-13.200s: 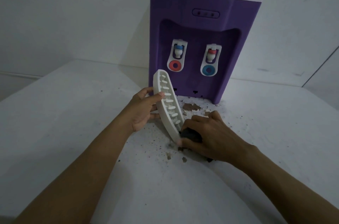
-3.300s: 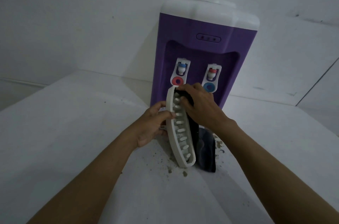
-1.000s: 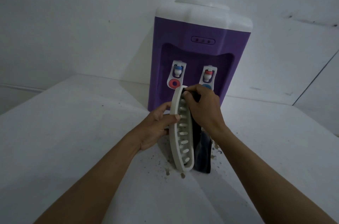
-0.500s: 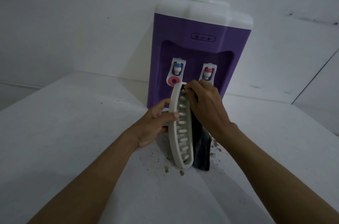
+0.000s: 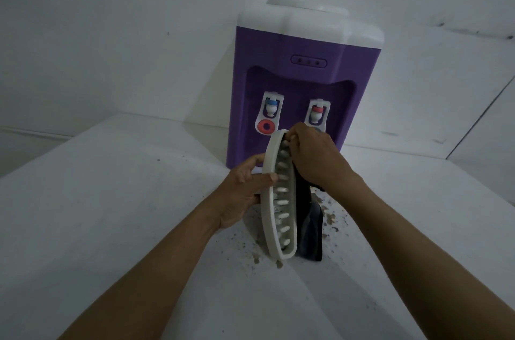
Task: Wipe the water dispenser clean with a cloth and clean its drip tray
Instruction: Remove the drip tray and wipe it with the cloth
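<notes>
The white slotted drip tray (image 5: 271, 217) stands on end on the white table, its lower end on the surface. My left hand (image 5: 245, 186) grips its left edge about halfway up. My right hand (image 5: 312, 155) is at the tray's top end, fingers curled around a dark cloth (image 5: 310, 231) and pressing it against the tray; the rest of the cloth hangs down the tray's right side to the table. Behind stands the purple water dispenser (image 5: 303, 77) with a white top and two taps.
Brown crumbs and dirt specks (image 5: 331, 218) lie scattered on the table (image 5: 111, 200) around the tray's foot. White walls close in behind and to the right of the dispenser. The table's left edge runs diagonally at the far left.
My right hand has stayed at the tray's top end with the cloth, shifting only slightly. The tray stays upright in my left hand.
</notes>
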`<state>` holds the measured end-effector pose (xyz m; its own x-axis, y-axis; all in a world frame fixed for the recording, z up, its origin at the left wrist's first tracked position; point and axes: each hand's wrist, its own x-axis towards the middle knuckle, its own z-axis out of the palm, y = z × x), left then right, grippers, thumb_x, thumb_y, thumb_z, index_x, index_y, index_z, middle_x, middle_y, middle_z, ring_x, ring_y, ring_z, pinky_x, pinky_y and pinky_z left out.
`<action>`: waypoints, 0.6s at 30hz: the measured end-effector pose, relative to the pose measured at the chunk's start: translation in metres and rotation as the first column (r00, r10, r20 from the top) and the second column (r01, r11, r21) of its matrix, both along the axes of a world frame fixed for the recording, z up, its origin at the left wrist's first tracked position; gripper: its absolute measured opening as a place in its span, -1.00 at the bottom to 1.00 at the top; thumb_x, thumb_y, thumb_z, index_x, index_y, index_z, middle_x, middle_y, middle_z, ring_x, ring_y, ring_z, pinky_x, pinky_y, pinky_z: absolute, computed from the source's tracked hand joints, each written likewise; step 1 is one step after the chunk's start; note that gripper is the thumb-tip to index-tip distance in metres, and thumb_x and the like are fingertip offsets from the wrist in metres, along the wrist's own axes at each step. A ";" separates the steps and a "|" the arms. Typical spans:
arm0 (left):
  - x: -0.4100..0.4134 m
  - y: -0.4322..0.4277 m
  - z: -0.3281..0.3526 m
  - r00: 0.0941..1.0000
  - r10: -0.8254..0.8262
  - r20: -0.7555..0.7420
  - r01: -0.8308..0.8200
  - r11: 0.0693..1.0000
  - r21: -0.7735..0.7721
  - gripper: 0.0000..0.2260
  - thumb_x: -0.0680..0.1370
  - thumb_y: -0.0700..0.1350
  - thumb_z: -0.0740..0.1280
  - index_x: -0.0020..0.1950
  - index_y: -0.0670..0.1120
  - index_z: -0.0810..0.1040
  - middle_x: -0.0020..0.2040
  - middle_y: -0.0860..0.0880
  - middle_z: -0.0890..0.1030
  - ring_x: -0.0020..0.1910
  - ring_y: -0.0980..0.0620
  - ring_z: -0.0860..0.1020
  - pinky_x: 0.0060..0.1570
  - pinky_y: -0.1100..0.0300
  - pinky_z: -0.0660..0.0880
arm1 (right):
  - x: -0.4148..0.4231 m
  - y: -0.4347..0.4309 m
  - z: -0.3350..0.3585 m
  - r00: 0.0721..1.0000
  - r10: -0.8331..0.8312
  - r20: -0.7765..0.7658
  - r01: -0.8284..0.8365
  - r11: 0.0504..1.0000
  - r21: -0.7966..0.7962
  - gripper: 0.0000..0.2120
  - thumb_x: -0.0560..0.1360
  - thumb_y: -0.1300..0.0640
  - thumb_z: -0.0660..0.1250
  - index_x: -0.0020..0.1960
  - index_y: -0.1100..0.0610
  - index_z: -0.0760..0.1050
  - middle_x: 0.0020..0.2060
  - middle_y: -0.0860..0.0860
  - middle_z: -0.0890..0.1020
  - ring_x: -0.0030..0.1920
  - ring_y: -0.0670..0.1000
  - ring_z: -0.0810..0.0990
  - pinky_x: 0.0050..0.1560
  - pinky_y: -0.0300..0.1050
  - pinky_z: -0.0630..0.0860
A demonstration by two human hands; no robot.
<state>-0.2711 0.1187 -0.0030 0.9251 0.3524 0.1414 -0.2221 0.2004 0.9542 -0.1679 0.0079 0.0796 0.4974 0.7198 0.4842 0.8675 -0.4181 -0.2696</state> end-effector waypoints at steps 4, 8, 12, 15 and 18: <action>0.001 -0.002 0.000 1.000 -0.007 0.013 0.007 1.000 -0.015 -0.67 0.55 -0.27 0.33 0.30 -0.10 0.48 0.09 -0.15 0.65 0.04 -0.10 0.63 0.09 -0.05 0.58 | 0.002 -0.007 -0.004 0.985 0.017 -0.173 -0.004 0.997 0.074 -0.79 0.64 0.13 0.05 0.10 0.14 0.44 -0.11 -0.02 0.53 -0.24 -0.18 0.47 -0.35 -0.42 0.32; 0.001 -0.002 0.002 1.000 0.006 -0.001 -0.006 0.999 -0.034 -0.71 0.55 -0.27 0.33 0.26 -0.09 0.50 0.11 -0.20 0.64 -0.01 -0.08 0.64 0.00 0.03 0.61 | 0.007 -0.007 -0.008 0.970 0.055 -0.238 -0.032 0.994 0.101 -0.80 0.64 0.10 0.07 0.13 0.09 0.45 -0.10 -0.09 0.51 -0.22 -0.27 0.46 -0.33 -0.56 0.34; 0.001 0.000 0.001 1.000 0.014 -0.013 -0.014 1.000 -0.023 -0.69 0.55 -0.25 0.33 0.30 -0.12 0.48 0.14 -0.24 0.63 0.00 -0.10 0.64 0.01 0.00 0.60 | -0.002 -0.007 -0.028 0.956 0.106 -0.272 -0.043 0.973 0.229 -0.80 0.61 0.13 0.21 0.21 0.11 0.36 -0.12 -0.11 0.49 -0.22 -0.26 0.49 -0.30 -0.60 0.35; 0.000 0.003 -0.002 0.999 0.030 -0.022 -0.030 0.999 -0.020 -0.68 0.55 -0.23 0.35 0.30 -0.13 0.48 0.13 -0.20 0.64 -0.01 -0.08 0.64 0.02 0.00 0.60 | -0.002 -0.004 -0.034 0.984 0.064 -0.163 -0.025 0.973 0.231 -0.89 0.60 0.15 0.22 0.08 0.15 0.44 -0.16 -0.03 0.57 -0.27 -0.19 0.50 -0.25 -0.42 0.47; 0.000 0.006 -0.004 0.998 0.046 -0.038 -0.046 0.999 -0.003 -0.71 0.55 -0.21 0.35 0.27 -0.12 0.50 0.14 -0.17 0.64 0.02 -0.10 0.64 0.06 -0.04 0.59 | -0.001 -0.001 -0.040 0.990 0.103 -0.092 -0.078 0.966 0.245 -0.90 0.59 0.20 0.20 0.00 0.17 0.49 -0.19 0.01 0.60 -0.24 -0.06 0.55 -0.19 -0.18 0.53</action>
